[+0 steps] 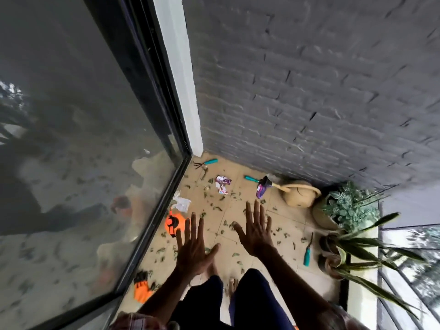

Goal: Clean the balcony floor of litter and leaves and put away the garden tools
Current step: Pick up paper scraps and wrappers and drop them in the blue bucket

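Left hand (pixel 192 248) and right hand (pixel 256 232) lower centre, fingers spread, empty. Leaves (pixel 235 254) and crumpled wrapper (pixel 222 185) litter floor (pixel 289 216) mid-frame. Teal rake (pixel 206 162) in far corner; trowel (pixel 257 180) by wall, blade blurred; glove (pixel 142 287) lower left, indistinct.

Three teal-handled garden tools are in view: a hand rake (pixel 206 162), a trowel (pixel 254 179) and a third tool (pixel 307 252) too small to identify. There are two orange gloves, a near glove (pixel 142 288) and a far glove (pixel 173 223). Three pieces of litter show: a patterned wrapper (pixel 222 185), a purple wrapper (pixel 262 190) and a white scrap (pixel 181 203). There is one tan watering can (pixel 298 195). Three planted pots stand together: a pale pot (pixel 320 216), a brown pot (pixel 327 242) and a second brown pot (pixel 332 264). The scattered green leaves (pixel 234 254) are too many to count.
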